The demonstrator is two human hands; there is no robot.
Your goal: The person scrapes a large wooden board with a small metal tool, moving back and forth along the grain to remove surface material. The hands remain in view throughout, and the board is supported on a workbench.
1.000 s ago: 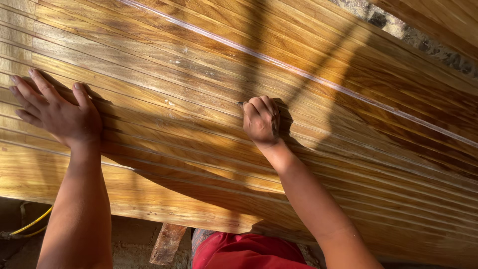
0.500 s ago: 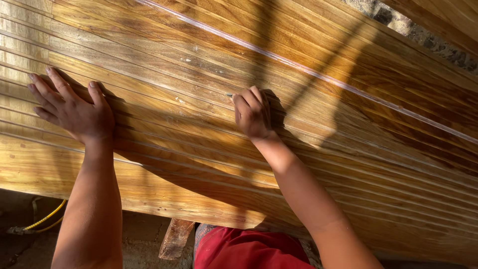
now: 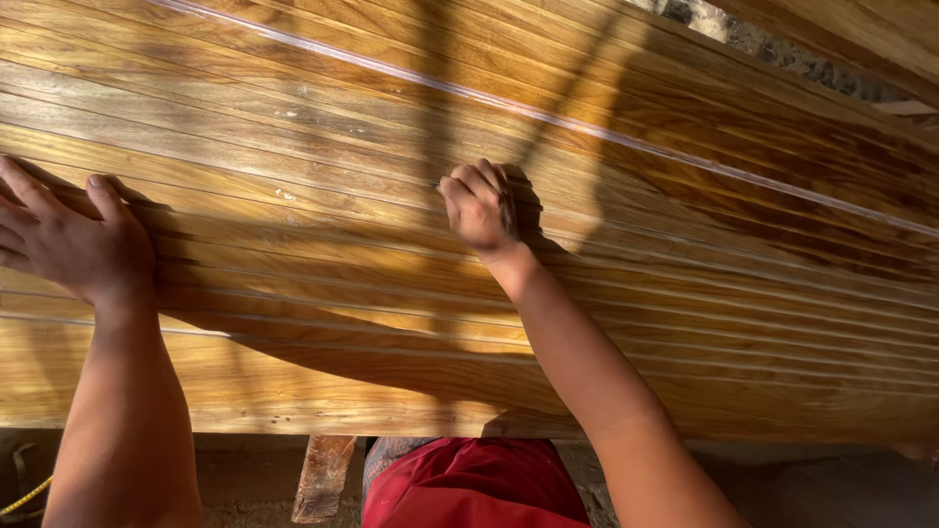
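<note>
Pressing against the planked hull (image 3: pixel 606 244), we have both hands up on the wood. Our left hand (image 3: pixel 68 244) lies flat with its fingers (image 3: pixel 24 191) spread and released, holding nothing, only bearing on the planks. Our right hand (image 3: pixel 479 207) is curled, its fingers (image 3: pixel 469 186) clenched over something small pinched against a seam; we cannot tell what it is, since the knuckles hide it. The hull fills the view above and on both sides of the fingers, its glossy boards running in long lines with a pale stripe (image 3: pixel 548 117) well above the right fingers.

We judge the main risk to be the right hand skidding. The surface looks slick and curved, and a tight fist pushing along a groove could slide off line and leave a scratch or a dull streak across the grain beside the fingers. If the pinched piece is abrasive, uneven pressure from the knuckles could bite into one board more than its neighbour.

The left hand is well apart from the right, so we are braced wide; if it slips on the shine, our weight could fall onto the right fingers and jam them against a plank edge.

Strong shadows (image 3: pixel 440 98) cross the wood just around the right fingers, which may hide a missed patch or a flaw. Below the fingers, a wooden prop (image 3: pixel 323 474) stands near our red clothing (image 3: pixel 479 489); a knee knocking it could unsettle the hull.
</note>
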